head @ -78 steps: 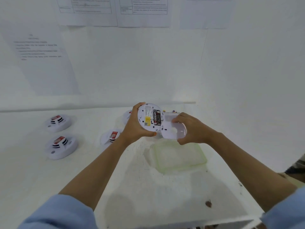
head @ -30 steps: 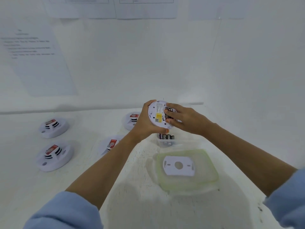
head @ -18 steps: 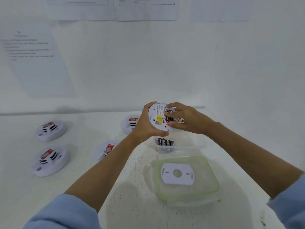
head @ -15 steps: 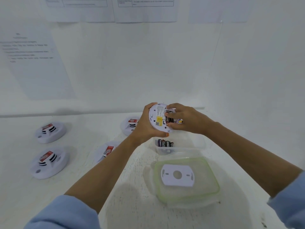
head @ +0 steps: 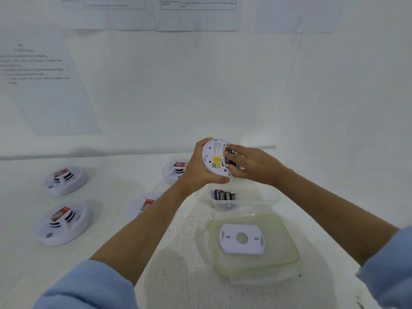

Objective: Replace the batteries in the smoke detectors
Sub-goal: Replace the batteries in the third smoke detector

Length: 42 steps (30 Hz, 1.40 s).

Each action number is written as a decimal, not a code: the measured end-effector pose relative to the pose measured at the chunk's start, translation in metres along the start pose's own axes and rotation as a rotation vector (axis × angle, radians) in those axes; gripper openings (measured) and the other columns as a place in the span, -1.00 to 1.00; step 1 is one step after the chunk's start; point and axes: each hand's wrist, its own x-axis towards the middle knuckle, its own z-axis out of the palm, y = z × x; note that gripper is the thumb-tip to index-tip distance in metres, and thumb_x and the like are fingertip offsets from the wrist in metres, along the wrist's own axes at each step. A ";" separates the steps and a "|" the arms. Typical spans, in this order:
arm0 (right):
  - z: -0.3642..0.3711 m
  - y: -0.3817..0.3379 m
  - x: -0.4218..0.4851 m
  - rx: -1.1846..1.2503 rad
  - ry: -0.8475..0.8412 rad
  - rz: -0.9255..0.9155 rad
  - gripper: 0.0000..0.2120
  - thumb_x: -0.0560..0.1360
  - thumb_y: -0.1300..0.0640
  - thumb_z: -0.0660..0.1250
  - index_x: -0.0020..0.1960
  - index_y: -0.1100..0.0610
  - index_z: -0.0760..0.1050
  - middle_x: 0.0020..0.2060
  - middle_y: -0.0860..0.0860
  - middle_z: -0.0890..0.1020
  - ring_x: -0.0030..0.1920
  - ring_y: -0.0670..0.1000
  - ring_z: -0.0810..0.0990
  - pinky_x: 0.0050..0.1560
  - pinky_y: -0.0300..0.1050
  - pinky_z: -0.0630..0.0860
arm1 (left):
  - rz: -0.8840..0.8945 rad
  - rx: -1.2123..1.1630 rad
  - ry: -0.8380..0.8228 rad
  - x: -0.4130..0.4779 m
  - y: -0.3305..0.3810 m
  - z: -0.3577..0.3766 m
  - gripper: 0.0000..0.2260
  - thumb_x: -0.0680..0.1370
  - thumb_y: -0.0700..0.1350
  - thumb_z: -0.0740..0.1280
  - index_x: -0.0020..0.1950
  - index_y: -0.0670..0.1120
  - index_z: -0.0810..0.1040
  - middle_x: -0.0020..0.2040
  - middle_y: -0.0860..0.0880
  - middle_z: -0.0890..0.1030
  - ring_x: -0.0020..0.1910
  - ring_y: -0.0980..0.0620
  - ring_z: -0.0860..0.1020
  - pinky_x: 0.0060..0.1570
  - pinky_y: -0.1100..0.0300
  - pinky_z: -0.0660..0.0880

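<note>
Head view: my left hand [head: 196, 172] grips the smoke detector [head: 213, 157], back facing me, while my right hand [head: 256, 166] pinches its seated batteries [head: 228, 156], their long axis running between forefinger and thumb.

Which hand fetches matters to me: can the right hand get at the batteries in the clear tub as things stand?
Probably yes. The tub is open, its lid set aside, and the batteries lie uncovered just below the right hand. It must first let go of the cells in the detector.
</note>
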 end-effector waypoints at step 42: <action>0.016 -0.026 -0.006 0.937 -0.926 1.122 -0.61 0.38 0.31 0.38 0.16 0.22 0.37 -0.36 0.01 0.49 -0.41 -0.04 0.48 -0.40 -0.25 0.44 | 0.090 0.163 0.099 -0.006 -0.011 -0.008 -0.10 0.10 -0.24 0.56 0.33 -0.03 0.18 0.23 0.11 0.35 0.14 0.42 0.38 0.08 0.45 0.42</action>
